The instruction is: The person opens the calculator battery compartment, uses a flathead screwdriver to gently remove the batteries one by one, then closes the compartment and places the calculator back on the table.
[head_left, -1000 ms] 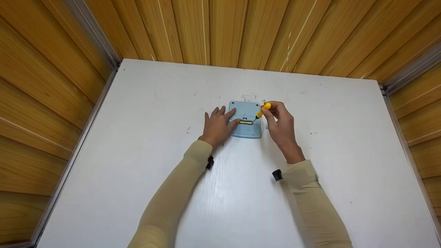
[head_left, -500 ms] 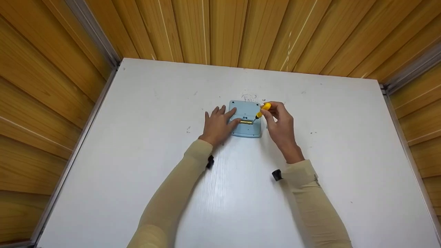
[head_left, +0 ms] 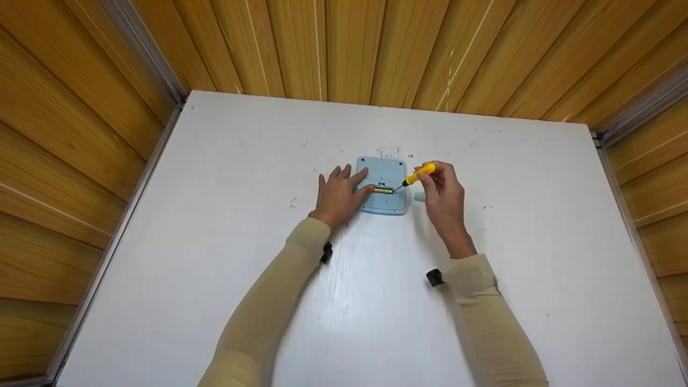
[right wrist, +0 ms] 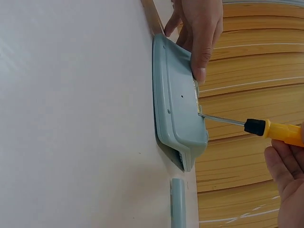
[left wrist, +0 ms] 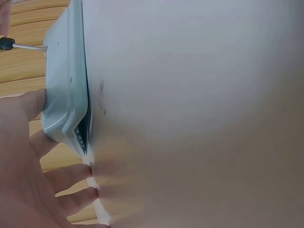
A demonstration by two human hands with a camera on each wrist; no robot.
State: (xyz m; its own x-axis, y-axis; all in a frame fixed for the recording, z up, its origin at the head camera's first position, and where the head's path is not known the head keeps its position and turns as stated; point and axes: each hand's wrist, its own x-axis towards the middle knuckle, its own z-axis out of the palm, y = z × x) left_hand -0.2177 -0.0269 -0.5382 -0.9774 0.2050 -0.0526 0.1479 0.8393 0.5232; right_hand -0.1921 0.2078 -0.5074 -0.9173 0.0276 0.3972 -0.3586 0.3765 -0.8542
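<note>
A light-blue calculator (head_left: pixel 386 204) lies face down on the white table; a few keys peek out beneath its edge in the left wrist view. A gold battery (head_left: pixel 383 191) sits in the slot across its back. My left hand (head_left: pixel 338 198) rests spread at the calculator's left side, fingers straight, the thumb touching the battery's left end. In my right hand (head_left: pixel 447 201) I hold a yellow screwdriver (right wrist: pixel 280 130) with a black collar. Its thin metal shaft slants down, the tip at the battery's right end. The left wrist view shows that shaft (left wrist: pixel 29 47) meeting the calculator's back.
A small light-blue piece, apparently the battery cover (right wrist: pixel 178 204), lies right of the calculator, partly hidden by my right hand in the head view. The white table (head_left: pixel 242 156) bears dark scuffs. Wood-panelled walls (head_left: pixel 349 48) stand behind and on both sides.
My right hand has shifted slightly right and the screwdriver leans lower, its tip still near the battery's right end. More of the small blue piece shows. My left hand stays put.
</note>
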